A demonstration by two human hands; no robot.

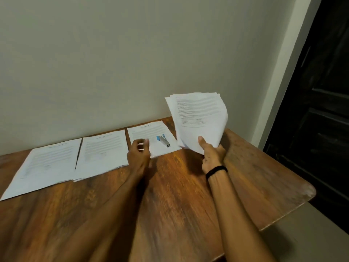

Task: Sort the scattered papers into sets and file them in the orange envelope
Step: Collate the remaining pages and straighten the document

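Wooden tabletop [170, 195] against a plain wall [132, 53].

Three sets of printed papers lie flat in a row along the wall side: left pile [45, 165], middle pile [103, 152] just beside it, right pile [149, 131].

A blue-and-grey stapler [163, 140] rests on the right pile.

Right hand [211, 154] grips a sheaf of papers [198, 118] by its lower edge, thumb on the front sheet. The sheaf is raised off the tabletop, tilted, sheets slightly fanned. There is a black band [216, 171] on that wrist.

Left hand [138, 154] hovers at the near corner of the right pile, fingers loosely curled with nothing seen in them; it is blurred.
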